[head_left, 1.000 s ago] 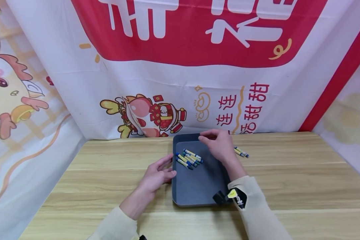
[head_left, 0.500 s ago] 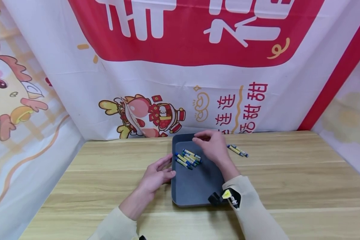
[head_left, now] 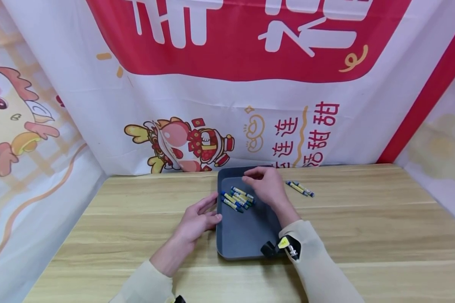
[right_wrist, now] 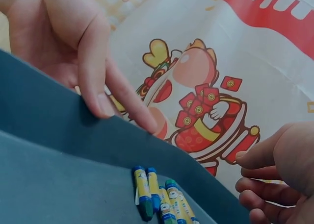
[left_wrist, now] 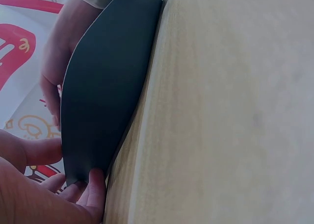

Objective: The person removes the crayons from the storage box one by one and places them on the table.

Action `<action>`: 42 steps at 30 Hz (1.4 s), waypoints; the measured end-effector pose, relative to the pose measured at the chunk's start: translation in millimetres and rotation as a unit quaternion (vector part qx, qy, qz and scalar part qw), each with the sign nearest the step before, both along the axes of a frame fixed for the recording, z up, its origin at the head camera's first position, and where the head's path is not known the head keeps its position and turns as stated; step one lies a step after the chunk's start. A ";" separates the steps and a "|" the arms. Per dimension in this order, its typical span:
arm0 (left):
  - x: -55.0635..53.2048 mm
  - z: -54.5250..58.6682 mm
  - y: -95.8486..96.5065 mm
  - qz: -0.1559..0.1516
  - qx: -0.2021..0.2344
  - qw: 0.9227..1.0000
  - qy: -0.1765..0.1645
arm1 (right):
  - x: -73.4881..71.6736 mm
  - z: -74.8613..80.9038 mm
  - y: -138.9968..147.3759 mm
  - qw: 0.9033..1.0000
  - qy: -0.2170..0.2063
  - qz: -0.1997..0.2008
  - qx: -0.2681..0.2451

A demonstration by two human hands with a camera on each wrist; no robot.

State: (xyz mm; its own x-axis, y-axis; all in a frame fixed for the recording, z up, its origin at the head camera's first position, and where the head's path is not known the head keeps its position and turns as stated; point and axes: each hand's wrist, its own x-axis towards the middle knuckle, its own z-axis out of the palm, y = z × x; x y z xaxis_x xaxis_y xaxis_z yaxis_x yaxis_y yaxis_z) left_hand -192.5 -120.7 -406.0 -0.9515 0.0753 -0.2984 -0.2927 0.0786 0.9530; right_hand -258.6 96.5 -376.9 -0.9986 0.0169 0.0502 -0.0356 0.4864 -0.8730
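Observation:
A dark grey rectangular tray (head_left: 246, 235) sits on the table with several yellow-and-blue wrapped crayons (head_left: 238, 199) bunched in its left part. My left hand (head_left: 197, 219) touches the tray's left side, fingers and thumb against the wall and rim; in the left wrist view its fingertips (left_wrist: 96, 177) press the outer wall. Over the far right part of the tray hovers my right hand (head_left: 267, 185), fingers bent loosely. Nothing shows between its thumb and fingers in the right wrist view, where the same crayons (right_wrist: 164, 194) lie inside the tray.
A few more crayons (head_left: 300, 189) lie on the wooden table (head_left: 364, 223), right of the tray. A printed white and red cloth (head_left: 189, 97) hangs directly behind the table's far edge. A small black wrist camera (head_left: 269, 249) is on the right sleeve.
My right hand has shifted slightly left over the tray, uncovering more of the crayons on the table. The left hand stays at the tray's side, and the crayons in the tray look unmoved.

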 end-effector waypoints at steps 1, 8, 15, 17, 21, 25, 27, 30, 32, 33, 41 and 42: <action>-0.2 0.4 -0.3 0.000 0.001 1.000 0.000 | -0.8 -0.6 -0.7 1.000 -0.003 0.001 0.001; 0.5 3.1 -3.6 0.002 0.006 1.000 0.010 | -4.9 -3.5 -5.8 1.000 -0.022 0.006 0.012; 0.9 5.4 -7.4 0.004 0.009 1.000 0.013 | -9.3 -6.9 -10.5 0.999 -0.039 0.012 0.024; 1.1 5.4 -8.5 0.005 0.009 1.000 0.013 | -10.1 -8.5 -11.6 0.999 -0.044 0.013 0.023; 1.1 3.6 -9.5 0.003 0.010 1.000 0.013 | -10.7 -11.7 -12.4 0.998 -0.055 0.015 0.025; 0.2 1.6 -9.1 0.002 0.010 1.000 0.010 | -9.8 -14.9 -12.3 0.997 -0.069 0.016 0.027; -0.1 1.3 -8.5 0.003 0.009 1.000 0.008 | -9.5 -16.7 -12.3 0.997 -0.074 0.015 0.030; 0.0 0.9 -7.6 0.001 0.009 1.000 0.007 | -9.5 -19.8 -12.0 0.996 -0.081 0.016 0.035; 0.4 1.0 -7.2 0.001 0.010 1.000 0.008 | -9.7 -21.7 -12.4 0.995 -0.088 0.015 0.036; 0.7 1.0 -6.9 0.000 0.010 1.000 0.008 | -9.9 -22.9 -12.4 0.995 -0.090 0.016 0.038; 2.3 1.5 -4.4 -0.008 0.018 1.000 0.016 | -8.9 -24.4 -10.5 0.994 -0.096 0.017 0.046; 2.4 1.5 -4.0 -0.009 0.019 1.000 0.017 | -8.7 -24.5 -10.2 0.994 -0.097 0.017 0.048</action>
State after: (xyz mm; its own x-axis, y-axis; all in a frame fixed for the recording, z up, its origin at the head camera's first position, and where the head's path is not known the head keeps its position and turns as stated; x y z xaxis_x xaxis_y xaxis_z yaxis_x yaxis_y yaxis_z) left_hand -190.1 -124.8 -404.5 -0.9593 0.1033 -0.2628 -0.2592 0.0474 0.9647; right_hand -267.3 86.3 -401.3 -0.9895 -0.0130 -0.1441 0.1111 0.5693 -0.8146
